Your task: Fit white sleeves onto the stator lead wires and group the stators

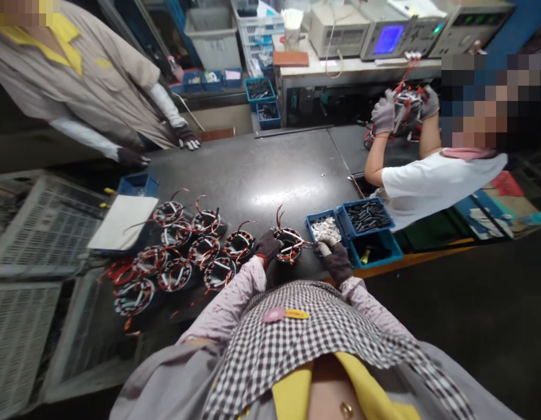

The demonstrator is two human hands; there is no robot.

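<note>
Dark, glossy metal table [261, 169] fills the middle of the frame. At lower centre the gloved left hand [267, 247] is closed around a round stator coil [289, 244], wound in copper with red leads. Just right, the gloved right hand [335, 258] pinches small white pieces at a blue plastic bin [325, 228]. More wound coils [182, 256] cluster lower left.

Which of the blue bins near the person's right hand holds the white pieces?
The left blue bin, under the right hand. The bin behind it to the right holds dark pieces; the front right bin looks nearly empty.
</note>
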